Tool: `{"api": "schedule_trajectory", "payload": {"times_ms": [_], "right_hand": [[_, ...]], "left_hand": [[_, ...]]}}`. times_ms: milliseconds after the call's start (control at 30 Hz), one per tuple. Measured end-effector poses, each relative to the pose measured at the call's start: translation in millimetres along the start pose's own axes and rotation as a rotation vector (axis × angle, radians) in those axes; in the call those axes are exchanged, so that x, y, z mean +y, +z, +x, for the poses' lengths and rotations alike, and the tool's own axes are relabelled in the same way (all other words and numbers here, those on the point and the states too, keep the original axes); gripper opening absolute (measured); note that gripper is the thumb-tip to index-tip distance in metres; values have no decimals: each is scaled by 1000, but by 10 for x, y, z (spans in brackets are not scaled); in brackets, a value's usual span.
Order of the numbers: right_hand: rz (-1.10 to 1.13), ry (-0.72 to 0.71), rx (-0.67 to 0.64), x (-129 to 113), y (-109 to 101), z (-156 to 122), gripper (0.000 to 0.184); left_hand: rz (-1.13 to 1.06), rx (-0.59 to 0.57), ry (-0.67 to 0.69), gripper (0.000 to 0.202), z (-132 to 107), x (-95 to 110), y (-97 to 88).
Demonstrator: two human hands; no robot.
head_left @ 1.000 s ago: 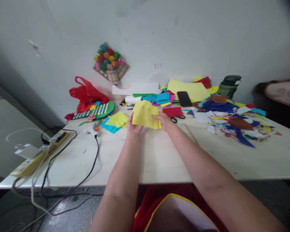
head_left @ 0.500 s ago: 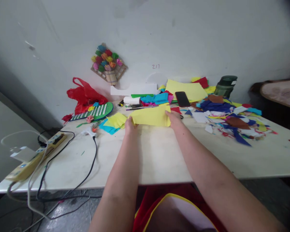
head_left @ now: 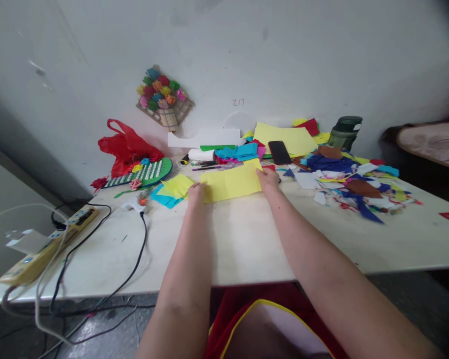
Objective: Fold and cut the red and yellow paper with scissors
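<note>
A strip of yellow paper (head_left: 232, 182) is stretched between my two hands, low over the table's middle, with a faint crease down its centre. My left hand (head_left: 196, 193) pinches its left end, and my right hand (head_left: 268, 180) grips the right end. Just left of my left hand lie yellow paper pieces (head_left: 177, 186) on top of blue paper pieces (head_left: 166, 198). Behind the strip are a pile of folded blue paper (head_left: 243, 151), a white roll (head_left: 201, 154) and several pens (head_left: 207, 166). Beyond my right hand a black phone (head_left: 279, 152) rests on a large yellow sheet (head_left: 295, 138).
At left are a glue gun (head_left: 136, 201), a power strip (head_left: 45, 252) with trailing cables, a red plastic bag (head_left: 129, 147) and a green woven board (head_left: 160, 170). Paper scraps (head_left: 353, 187) and a green bottle (head_left: 345, 132) stand right. A paper-flower bouquet (head_left: 160, 94) hangs on the wall.
The yellow strip has been pulled flatter, and its lower left edge sits slightly lower. Both hands keep hold of its ends. The whole view has shifted a little.
</note>
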State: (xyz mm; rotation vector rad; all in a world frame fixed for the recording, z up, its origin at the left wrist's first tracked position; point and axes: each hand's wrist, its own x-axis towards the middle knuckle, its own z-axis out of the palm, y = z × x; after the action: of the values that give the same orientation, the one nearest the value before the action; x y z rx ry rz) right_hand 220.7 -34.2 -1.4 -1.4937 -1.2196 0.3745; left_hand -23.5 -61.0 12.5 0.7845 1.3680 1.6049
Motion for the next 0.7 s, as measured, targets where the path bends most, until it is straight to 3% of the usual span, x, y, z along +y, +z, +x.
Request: {"api": "schedule_trajectory", "payload": {"times_ms": [100, 233, 400, 500, 700], "right_hand": [[-109, -13, -17, -30, 5, -23, 30], [-204, -35, -27, -108, -12, -79, 28], [-231, 98, 88, -190, -103, -132, 34], [-289, 123, 105, -202, -155, -134, 36], [-480, 61, -53, -203, -160, -126, 39]], "left_hand": [[163, 81, 13, 8, 7, 10, -13], [356, 99, 96, 9, -21, 17, -12], [594, 112, 217, 13, -77, 34, 1], [596, 112, 223, 12, -70, 28, 0], [454, 115, 165, 2, 50, -79, -1]]}}
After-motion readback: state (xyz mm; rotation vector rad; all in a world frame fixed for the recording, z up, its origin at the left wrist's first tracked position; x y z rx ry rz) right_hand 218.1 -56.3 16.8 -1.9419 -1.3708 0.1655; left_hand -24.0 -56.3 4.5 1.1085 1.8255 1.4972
